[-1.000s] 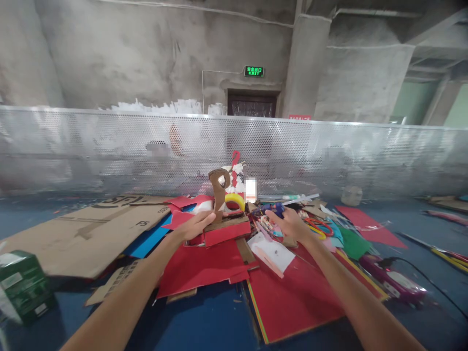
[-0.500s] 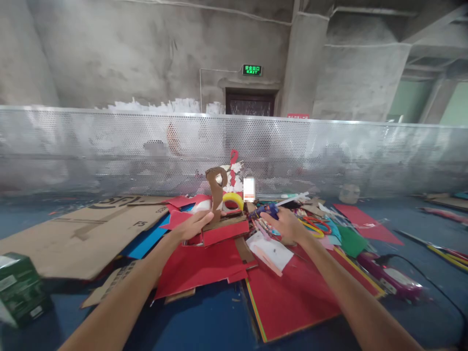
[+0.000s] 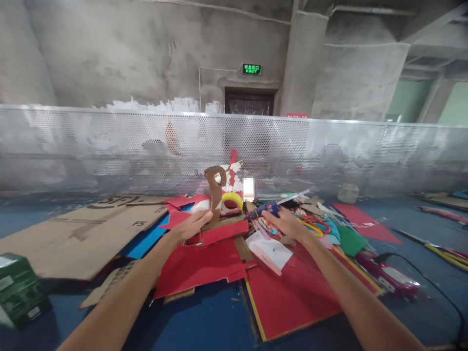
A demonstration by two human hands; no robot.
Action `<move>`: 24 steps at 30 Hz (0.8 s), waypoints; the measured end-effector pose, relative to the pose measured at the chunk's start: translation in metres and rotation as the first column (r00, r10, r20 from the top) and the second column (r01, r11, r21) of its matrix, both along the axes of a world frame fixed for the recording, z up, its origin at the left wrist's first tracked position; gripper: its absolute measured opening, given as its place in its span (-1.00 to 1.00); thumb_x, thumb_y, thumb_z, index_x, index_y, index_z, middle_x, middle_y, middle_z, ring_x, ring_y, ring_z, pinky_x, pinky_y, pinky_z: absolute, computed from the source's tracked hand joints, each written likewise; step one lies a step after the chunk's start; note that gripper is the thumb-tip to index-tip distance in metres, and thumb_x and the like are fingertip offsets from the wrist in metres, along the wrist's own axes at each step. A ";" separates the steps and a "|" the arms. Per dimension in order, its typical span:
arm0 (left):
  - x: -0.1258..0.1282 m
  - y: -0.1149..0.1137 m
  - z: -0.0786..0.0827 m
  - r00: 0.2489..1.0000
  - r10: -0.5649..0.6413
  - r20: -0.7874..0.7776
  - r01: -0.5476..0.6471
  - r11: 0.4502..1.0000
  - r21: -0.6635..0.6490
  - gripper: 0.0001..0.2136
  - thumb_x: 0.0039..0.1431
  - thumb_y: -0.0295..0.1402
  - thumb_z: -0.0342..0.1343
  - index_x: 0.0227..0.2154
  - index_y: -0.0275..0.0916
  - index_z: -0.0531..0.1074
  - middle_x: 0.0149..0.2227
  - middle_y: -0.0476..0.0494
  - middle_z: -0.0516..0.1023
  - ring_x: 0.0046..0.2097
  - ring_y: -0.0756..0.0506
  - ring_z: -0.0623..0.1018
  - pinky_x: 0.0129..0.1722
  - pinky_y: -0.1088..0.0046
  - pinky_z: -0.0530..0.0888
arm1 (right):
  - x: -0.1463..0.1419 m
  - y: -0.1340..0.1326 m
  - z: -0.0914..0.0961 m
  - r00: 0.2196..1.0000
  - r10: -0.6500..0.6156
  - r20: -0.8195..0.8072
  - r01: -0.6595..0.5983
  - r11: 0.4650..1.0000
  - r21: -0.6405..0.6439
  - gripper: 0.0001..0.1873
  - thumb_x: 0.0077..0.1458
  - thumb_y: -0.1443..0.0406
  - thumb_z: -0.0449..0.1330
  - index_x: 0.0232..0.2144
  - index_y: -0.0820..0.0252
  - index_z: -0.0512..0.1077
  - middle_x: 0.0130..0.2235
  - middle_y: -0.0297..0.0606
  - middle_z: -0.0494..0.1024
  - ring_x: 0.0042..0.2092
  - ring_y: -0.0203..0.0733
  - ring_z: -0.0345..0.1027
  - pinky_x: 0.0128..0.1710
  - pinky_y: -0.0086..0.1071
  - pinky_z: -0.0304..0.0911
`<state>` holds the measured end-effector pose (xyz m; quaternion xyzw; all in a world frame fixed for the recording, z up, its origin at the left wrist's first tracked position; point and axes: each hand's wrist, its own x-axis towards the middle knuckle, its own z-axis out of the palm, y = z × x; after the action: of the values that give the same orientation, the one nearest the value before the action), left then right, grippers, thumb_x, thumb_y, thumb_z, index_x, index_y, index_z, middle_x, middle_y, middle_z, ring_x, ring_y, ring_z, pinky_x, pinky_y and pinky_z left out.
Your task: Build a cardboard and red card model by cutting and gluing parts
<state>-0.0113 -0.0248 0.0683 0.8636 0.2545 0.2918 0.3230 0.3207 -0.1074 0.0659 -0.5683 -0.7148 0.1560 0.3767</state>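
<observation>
My left hand is closed on the left side of a red-and-brown cardboard piece, from which a curved brown cardboard hook shape with a hole at its top stands upright. My right hand grips a dark blue hot glue gun. A pale glue stick appears to stick out of its rear. The gun's nozzle points left, close to the right end of the cardboard piece; whether it touches cannot be made out. Behind the piece lies a yellow-rimmed tape roll.
Red sheets lie in front, with a white paper scrap on them. A large cardboard sheet and a green box are at left. At right are a purple corded device and scissors. A perforated metal panel stands behind.
Both hands keep their grips and nearly the same places. The whole view has shifted very slightly; nothing has been taken up or let go.
</observation>
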 end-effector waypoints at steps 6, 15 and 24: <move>0.001 0.001 0.000 1.000 -0.014 -0.001 0.014 1.000 -0.008 -0.46 0.32 0.08 -0.19 0.07 -0.12 0.50 0.15 -0.09 0.50 0.22 -0.25 0.38 0.29 0.23 0.21 | 0.013 -0.008 0.004 0.930 0.081 -0.359 -0.154 0.972 -0.180 -0.70 0.05 0.10 0.23 -0.50 0.14 0.26 -0.62 -0.47 0.32 -0.62 -0.36 0.12 -0.57 -0.45 0.03; 0.000 0.003 -0.002 1.000 0.012 0.001 -0.012 1.000 -0.012 -0.44 0.31 0.10 -0.19 0.07 -0.13 0.50 0.13 -0.10 0.52 0.17 -0.26 0.42 0.27 0.19 0.23 | 0.039 -0.010 0.006 0.982 -0.010 -0.190 -0.022 0.986 -0.163 -0.74 -0.01 0.13 0.27 -0.47 0.14 0.32 -0.57 -0.35 0.43 -0.47 -0.21 0.32 -0.44 -0.36 0.24; -0.001 0.006 -0.007 1.000 0.009 0.028 -0.008 0.999 -0.033 -0.47 0.32 0.09 -0.17 0.07 -0.08 0.50 0.17 -0.07 0.49 0.20 -0.24 0.42 0.28 0.22 0.24 | 0.070 0.017 0.000 0.854 -0.343 0.391 0.360 0.932 0.032 -0.60 0.15 0.03 0.15 -0.28 0.27 0.52 -0.31 0.00 0.61 -0.24 0.03 0.49 -0.26 -0.31 0.23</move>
<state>-0.0123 -0.0183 0.0618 0.8529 0.2584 0.3009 0.3394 0.3907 -0.0908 0.0662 -0.7166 -0.6559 -0.0163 0.2368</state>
